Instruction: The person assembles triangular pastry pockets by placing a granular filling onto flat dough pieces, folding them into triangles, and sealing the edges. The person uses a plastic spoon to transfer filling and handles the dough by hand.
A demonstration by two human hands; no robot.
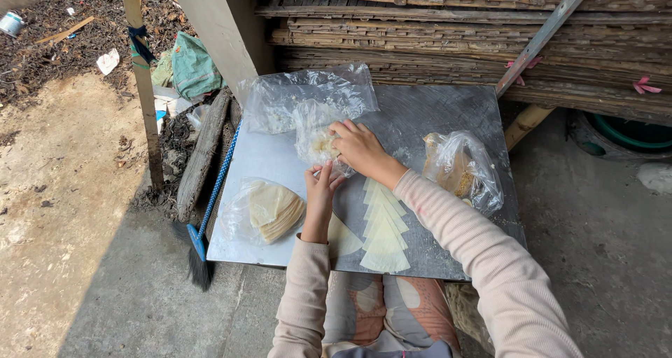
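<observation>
We find the right hand (360, 148) closed on a small clear bag (318, 144) of pale filling on the metal worktop (434, 109). The left hand (320, 190), just below it, pinches the bag's lower edge. Fanned triangular wrappers (383, 228) lie beside both wrists; a bagged wrapper stack (269, 211) sits left of the left hand.

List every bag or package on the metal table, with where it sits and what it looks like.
Clear plastic bag: table centre, crumpled, pale filling; right hand grips it, left hand touches its lower edge.
Flat clear bag: far left, mostly empty, wrinkled.
Clear bag of wrappers: near left, holds a stack of cream wedge-shaped sheets.
Knotted clear bag: right side, yellowish-brown contents.
No labels, signs or screens visible.
</observation>
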